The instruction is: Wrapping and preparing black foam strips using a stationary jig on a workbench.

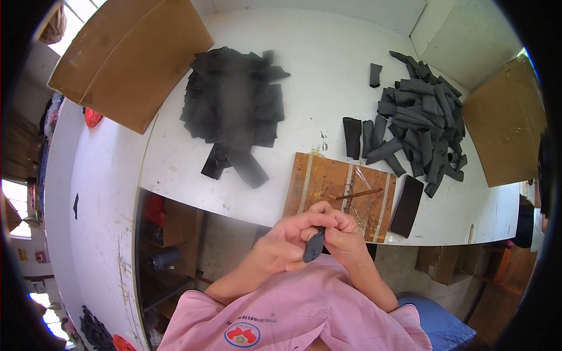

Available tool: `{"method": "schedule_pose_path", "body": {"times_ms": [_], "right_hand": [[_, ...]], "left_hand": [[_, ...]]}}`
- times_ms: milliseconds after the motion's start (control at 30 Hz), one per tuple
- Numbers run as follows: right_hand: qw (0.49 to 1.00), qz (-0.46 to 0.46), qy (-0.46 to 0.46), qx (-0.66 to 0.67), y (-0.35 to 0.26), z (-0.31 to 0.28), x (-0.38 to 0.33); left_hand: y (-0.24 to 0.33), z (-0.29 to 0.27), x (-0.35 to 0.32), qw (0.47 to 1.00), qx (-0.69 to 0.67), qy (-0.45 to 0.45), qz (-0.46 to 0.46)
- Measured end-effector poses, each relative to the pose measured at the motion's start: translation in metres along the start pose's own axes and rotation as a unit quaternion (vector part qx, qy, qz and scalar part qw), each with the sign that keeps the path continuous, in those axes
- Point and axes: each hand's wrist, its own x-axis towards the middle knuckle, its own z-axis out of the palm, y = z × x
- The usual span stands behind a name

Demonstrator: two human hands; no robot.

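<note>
Black strip [314, 245], half-hidden between 2 hands [310, 233]

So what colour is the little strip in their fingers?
Dark grey to black; the strip shows best in the head view.

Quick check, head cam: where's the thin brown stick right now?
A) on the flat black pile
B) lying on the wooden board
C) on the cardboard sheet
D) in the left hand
B: the thin brown stick lies flat on the wooden board at the table edge, just beyond both hands, which are pinching a small black piece instead.
</note>
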Motion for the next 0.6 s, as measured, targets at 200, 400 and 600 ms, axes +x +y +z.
{"method": "schedule_pose_path", "body": {"times_ms": [200, 400, 600], "right_hand": [[0.934, -0.09, 0.124, -0.324, -0.037, 0.003, -0.009], [0.855, -0.159, 0.158, -0.468, -0.076, 0.016, -0.005], [0.887, -0.156, 0.097, -0.423, -0.121, 0.019, 0.009]], "left_hand": [[-0.031, 0.003, 0.019, 0.788, 0.52, 0.25, 0.215], [-0.033, 0.021, 0.042, 0.779, 0.51, 0.212, 0.298], [-0.002, 0.054, 0.067, 0.996, -0.01, -0.06, 0.058]]}}
